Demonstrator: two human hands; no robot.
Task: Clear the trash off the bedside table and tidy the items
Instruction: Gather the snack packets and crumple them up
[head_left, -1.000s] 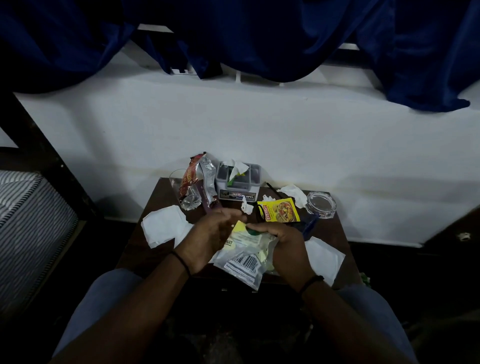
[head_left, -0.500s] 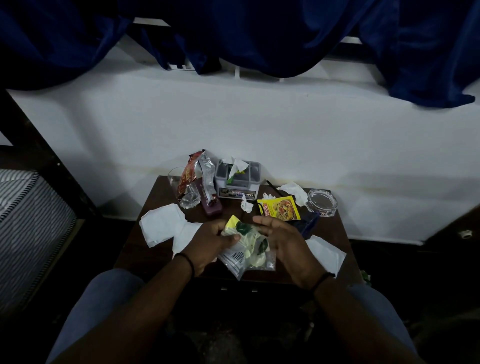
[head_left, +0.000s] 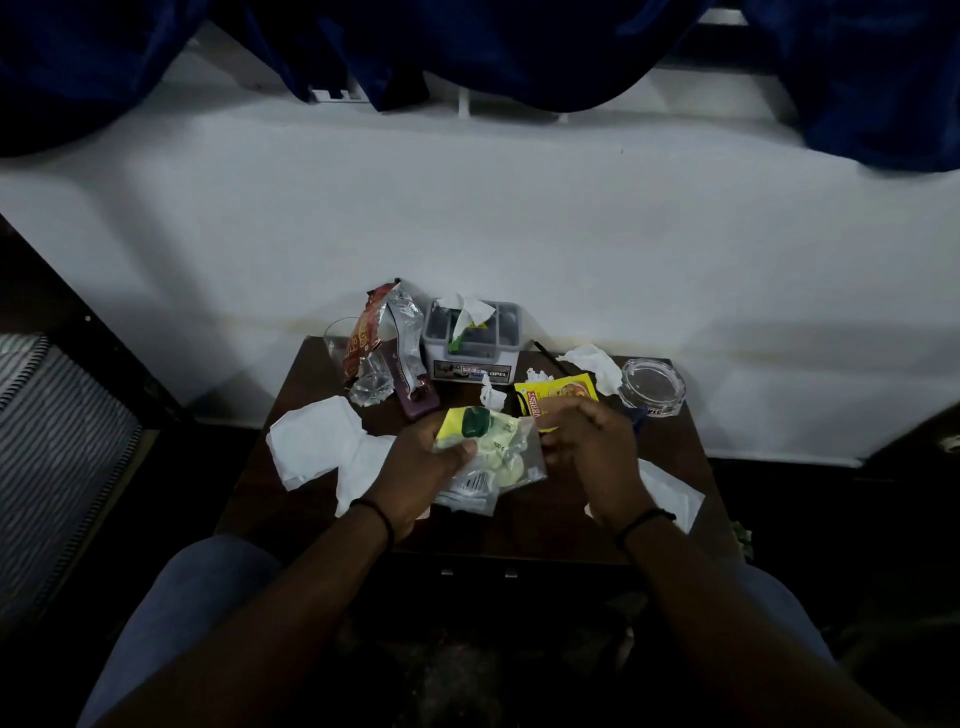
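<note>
Little looks cleared. At frame centre the left hand (head_left: 415, 467) grips a clear yellow-green wrapper (head_left: 488, 452) above the bench (head_left: 670, 447); the right hand (head_left: 587, 447) hovers beside it, fingers loosely curled, empty. Tissues (head_left: 317, 441), a red snack wrapper (head_left: 366, 338) and a yellow sachet (head_left: 558, 393) remain.

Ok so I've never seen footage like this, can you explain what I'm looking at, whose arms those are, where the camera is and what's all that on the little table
There is no machine here. A person wears a camera on the head, looking forward and down, so the two arms are their own.

The left hand grips a clear yellow-green plastic wrapper with a barcode. The right hand is beside it, fingers curled at its edge; whether it grips is unclear.

On the dark wooden bedside table lie white tissues, a red snack wrapper in a drinking glass, a grey compartment box, a yellow spice sachet and a glass ashtray.
</note>
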